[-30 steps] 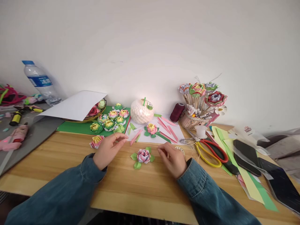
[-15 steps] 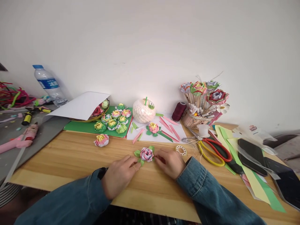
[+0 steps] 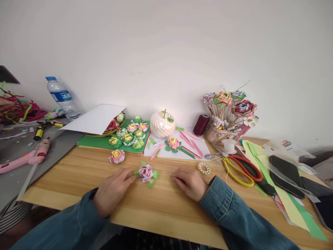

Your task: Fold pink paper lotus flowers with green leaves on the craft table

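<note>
A pink-and-white paper flower (image 3: pixel 146 173) with green paper leaves around it lies on the wooden table, slightly blurred. At its left side my left hand (image 3: pixel 116 189) has its fingertips closed on a green leaf. My right hand (image 3: pixel 191 182) rests on the wood to the right, apart from the flower, fingers curled together with nothing visible in them. Just beyond that hand is a small roll of tape (image 3: pixel 204 168). A yellow-and-pink paper flower (image 3: pixel 117 156) sits past my left hand, and another with green leaves (image 3: pixel 173 143) lies on white paper.
Several paper flowers (image 3: pixel 127 139) stand on green card by a covered basket (image 3: pixel 111 133). Scissors (image 3: pixel 244 172), paper strips (image 3: pixel 283 201) and a phone (image 3: pixel 284 175) lie at right. A pink glue gun (image 3: pixel 28 159) and a bottle (image 3: pixel 62 97) are at left.
The paper flower has moved left and turned, along with my left hand. My right hand has come away from it. The whole view has shifted a little.
</note>
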Demonstrator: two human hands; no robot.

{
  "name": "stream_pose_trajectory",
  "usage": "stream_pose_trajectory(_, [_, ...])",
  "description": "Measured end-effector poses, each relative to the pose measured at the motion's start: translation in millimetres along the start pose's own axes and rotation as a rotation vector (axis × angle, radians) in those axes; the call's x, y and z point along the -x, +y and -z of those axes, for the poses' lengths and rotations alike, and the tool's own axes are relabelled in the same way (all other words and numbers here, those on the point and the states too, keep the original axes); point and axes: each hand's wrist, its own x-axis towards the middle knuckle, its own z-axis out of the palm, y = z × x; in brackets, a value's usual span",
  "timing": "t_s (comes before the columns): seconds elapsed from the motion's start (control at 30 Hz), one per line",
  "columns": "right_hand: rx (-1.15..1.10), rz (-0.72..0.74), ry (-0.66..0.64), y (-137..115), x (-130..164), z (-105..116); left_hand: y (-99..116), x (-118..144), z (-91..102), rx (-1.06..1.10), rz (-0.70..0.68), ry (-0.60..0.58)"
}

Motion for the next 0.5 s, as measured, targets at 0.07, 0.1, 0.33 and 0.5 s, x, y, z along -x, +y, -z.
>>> stream_pose_trajectory(0.07, [0.013,0.007,-0.022,-1,-1,-1,-17,8,2.2,-0.025,0.062,0.038])
stream_pose_trajectory(0.1, [0.018,0.01,-0.027,-1,-1,-1,-24,12,4.1,-0.027,0.102,0.058])
stream_pose_trajectory(0.33, [0.055,0.022,-0.026,0,-1,-3,-26,9,24.4,0.332,0.431,0.136])
stream_pose_trajectory(0.5, [0.081,0.018,-0.035,2,-1,-4,1,0,18.4,0.417,0.479,0.035])
